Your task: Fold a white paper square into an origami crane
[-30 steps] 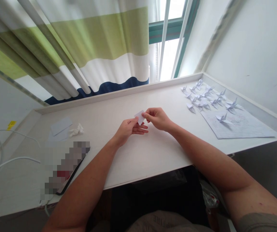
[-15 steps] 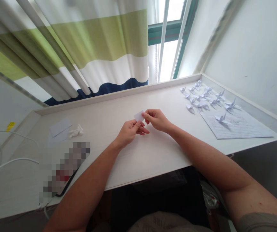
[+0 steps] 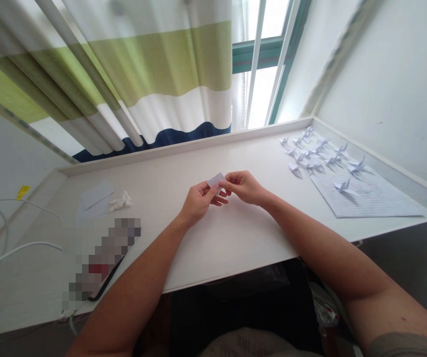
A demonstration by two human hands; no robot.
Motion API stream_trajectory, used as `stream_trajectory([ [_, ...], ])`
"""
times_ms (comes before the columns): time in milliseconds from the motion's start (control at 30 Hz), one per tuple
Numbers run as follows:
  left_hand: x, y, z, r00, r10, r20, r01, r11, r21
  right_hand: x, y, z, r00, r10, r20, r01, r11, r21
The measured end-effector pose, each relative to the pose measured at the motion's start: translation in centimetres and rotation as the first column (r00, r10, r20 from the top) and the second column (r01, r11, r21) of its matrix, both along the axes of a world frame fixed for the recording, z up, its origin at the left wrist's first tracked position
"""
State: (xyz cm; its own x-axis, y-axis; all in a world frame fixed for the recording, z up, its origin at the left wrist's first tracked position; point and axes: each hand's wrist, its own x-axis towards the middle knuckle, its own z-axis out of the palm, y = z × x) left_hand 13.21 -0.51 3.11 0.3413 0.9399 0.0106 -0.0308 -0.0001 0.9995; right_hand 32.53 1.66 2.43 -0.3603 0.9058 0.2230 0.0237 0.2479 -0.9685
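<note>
A small white piece of paper (image 3: 216,180) is held between my two hands above the middle of the desk. My left hand (image 3: 198,200) pinches its lower left side, thumb on top, the other fingers reaching out beneath. At its right side my right hand (image 3: 243,187) grips the edge between thumb and fingers. The fingers cover part of the paper, so its folds cannot be made out.
Several folded paper cranes (image 3: 323,145) stand at the desk's back right, one on lined sheets (image 3: 369,201). To the left lie loose paper pieces (image 3: 96,195), a crumpled tissue (image 3: 121,201) and a blurred phone-like object (image 3: 105,263). White cables (image 3: 20,248) run along the left. A low rim (image 3: 183,145) edges the desk's back.
The paper has tilted between my hands, and its upper face now looks greyer. My right thumb has moved lower along its right side. The whole view has shifted slightly.
</note>
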Motion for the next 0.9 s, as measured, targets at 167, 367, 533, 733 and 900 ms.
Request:
stream_trajectory([
  [167,-0.03,-0.07,-0.07,0.998,0.044,0.036,-0.043,0.999,-0.031,-0.2,-0.11,-0.05,0.988,-0.152,-0.029,0.154,0.98,0.128],
  [367,0.01,-0.07,-0.09,0.996,0.071,0.052,-0.068,0.996,-0.056,-0.15,-0.26,0.06,0.98,-0.192,0.048,0.179,0.963,0.203],
  [533,0.02,-0.13,-0.05,0.995,0.077,0.065,-0.072,0.994,-0.077,-0.13,0.17,-0.14,0.985,-0.175,-0.01,0.175,0.98,0.09],
  [733,-0.11,-0.21,0.0,0.997,0.066,0.047,-0.062,0.994,-0.089,-0.17,0.38,-0.09,0.99,-0.124,-0.06,0.124,0.992,-0.005],
  [900,-0.19,-0.22,0.17,0.998,0.06,0.013,-0.059,0.996,-0.066,-0.14,0.23,-0.01,0.989,-0.134,-0.06,0.133,0.991,-0.02],
])
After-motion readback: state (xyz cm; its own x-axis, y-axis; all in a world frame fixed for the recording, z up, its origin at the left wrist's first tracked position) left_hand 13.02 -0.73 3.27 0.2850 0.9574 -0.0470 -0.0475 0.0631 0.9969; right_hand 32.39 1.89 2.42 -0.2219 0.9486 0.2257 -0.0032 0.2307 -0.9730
